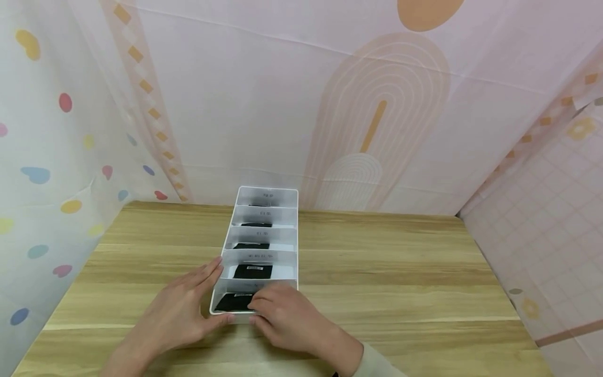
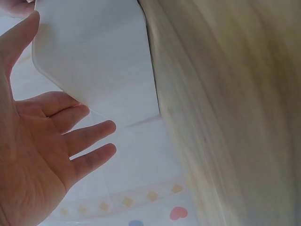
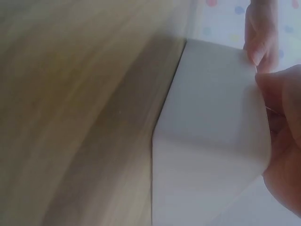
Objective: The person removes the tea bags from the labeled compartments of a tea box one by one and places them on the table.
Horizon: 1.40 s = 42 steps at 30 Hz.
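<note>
A long white divided box (image 1: 298, 241) stands on the table, its compartments running away from me. In the nearest one lies a flat black piece with a white label (image 1: 233, 302). My left hand (image 1: 181, 306) rests at the box's near left corner, fingers along the left side and thumb at the front rim; the left wrist view shows these fingers spread and fairly straight. My right hand (image 1: 287, 317) reaches over the front rim with bent fingers, at the black piece's right edge. Its thumb (image 3: 270, 87) is at the rim outside; I cannot tell what its hidden fingertips grip.
Similar black pieces, one a labelled black piece (image 1: 253, 271), lie in the compartments behind. Faint dark lettering marks the dividers. The wooden table (image 1: 377, 262) ends at a patterned cloth backdrop (image 1: 245, 104), with more patterned cloth at both sides.
</note>
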Tool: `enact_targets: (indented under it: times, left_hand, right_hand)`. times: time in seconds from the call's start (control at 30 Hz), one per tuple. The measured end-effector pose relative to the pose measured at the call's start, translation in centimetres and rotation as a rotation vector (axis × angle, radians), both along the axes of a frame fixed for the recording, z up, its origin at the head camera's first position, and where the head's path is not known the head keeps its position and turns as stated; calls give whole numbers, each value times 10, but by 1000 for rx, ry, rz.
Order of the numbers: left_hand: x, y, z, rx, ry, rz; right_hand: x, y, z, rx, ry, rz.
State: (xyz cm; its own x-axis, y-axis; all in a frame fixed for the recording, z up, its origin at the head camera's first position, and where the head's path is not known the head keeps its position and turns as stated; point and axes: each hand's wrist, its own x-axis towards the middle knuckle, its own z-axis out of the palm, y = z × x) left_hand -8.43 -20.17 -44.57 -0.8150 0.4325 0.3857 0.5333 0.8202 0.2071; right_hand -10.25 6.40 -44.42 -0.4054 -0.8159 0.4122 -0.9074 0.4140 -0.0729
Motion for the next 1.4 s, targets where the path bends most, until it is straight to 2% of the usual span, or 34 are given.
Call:
enact_targets:
  times: [0.2,0.47,0.6,0.73,0.97,1.13,1.4]
  left_hand:
    - [1,0,0,10,-15,2]
    - [2,1,0,12,-23,13]
    - [2,1,1,8,-32,17]
    - [2,1,1,-1,-42,20]
    - [2,1,1,9,-15,11]
    - [3,1,2,14,-21,11]
    - [3,2,2,12,-53,19]
  right_hand:
    - [2,-4,-3,1,32,-4]
    - [4,-5,-1,28,-61,-47]
    - [4,-5,1,8,-94,-41]
    - [4,-3,2,-56,-108,-28]
    - [5,-3,4,-197,-228,-39]
    - [4,-1,10,-272,-313,-87]
    - [-7,8,22,-402,-362,-146]
